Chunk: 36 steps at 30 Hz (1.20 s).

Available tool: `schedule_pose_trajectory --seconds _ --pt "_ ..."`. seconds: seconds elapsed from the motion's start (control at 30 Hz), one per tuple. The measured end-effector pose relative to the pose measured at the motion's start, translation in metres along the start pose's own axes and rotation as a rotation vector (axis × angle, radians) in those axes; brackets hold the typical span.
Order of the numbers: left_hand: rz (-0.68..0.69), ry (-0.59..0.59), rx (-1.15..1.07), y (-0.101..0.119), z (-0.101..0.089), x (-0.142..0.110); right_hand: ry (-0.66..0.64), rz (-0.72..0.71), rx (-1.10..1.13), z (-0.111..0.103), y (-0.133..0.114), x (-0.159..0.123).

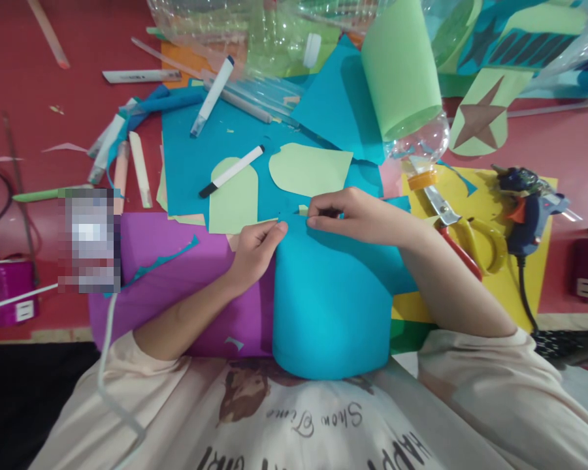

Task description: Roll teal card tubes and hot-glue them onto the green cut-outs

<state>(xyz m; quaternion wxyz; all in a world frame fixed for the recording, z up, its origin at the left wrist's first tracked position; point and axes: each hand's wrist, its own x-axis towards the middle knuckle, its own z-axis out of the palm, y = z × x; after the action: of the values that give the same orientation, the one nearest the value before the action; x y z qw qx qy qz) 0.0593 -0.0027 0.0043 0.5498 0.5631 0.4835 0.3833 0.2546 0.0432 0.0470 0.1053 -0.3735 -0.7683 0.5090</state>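
A blue paper sheet [333, 307] curves toward my body, its near end bent round against my shirt. At its upper left corner, my left hand [261, 251] is closed, thumb and forefinger pinching the paper edge. My right hand [345, 214] is just to the right, with thumb and fingertips drawn together over the top of the sheet; what they hold, if anything, is hidden. A small green scrap [302, 209] lies by its fingertips. Beyond the hands are two light green cutouts [318, 171], and a black-and-white marker [232, 171] rests across the left one.
Scissors [490, 245] and a glue gun [532, 222] lie on yellow paper [524, 287] at right. A green paper-wrapped bottle [402, 72] lies at the upper right. Purple paper [176, 261], several markers and a phone-like blurred object [95, 238] are on the left.
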Motion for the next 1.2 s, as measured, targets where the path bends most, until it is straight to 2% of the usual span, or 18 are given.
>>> schedule_pose_trajectory --seconds 0.23,0.4,0.83,1.1,1.2 --pt "0.092 -0.098 0.010 -0.002 0.001 -0.001 0.083 -0.046 0.051 0.015 -0.001 0.003" --pt "0.119 -0.100 0.075 -0.003 0.001 -0.001 0.146 -0.087 0.111 0.020 -0.001 0.006" --pt "0.180 -0.210 0.116 0.000 0.001 -0.003 0.475 0.040 0.015 -0.011 0.026 0.004" --pt "0.264 -0.213 0.183 0.002 -0.001 -0.005 0.560 0.102 -0.060 -0.014 0.040 0.006" --pt "0.335 -0.207 0.207 0.003 -0.001 -0.006 0.606 0.121 -0.100 -0.016 0.044 0.006"
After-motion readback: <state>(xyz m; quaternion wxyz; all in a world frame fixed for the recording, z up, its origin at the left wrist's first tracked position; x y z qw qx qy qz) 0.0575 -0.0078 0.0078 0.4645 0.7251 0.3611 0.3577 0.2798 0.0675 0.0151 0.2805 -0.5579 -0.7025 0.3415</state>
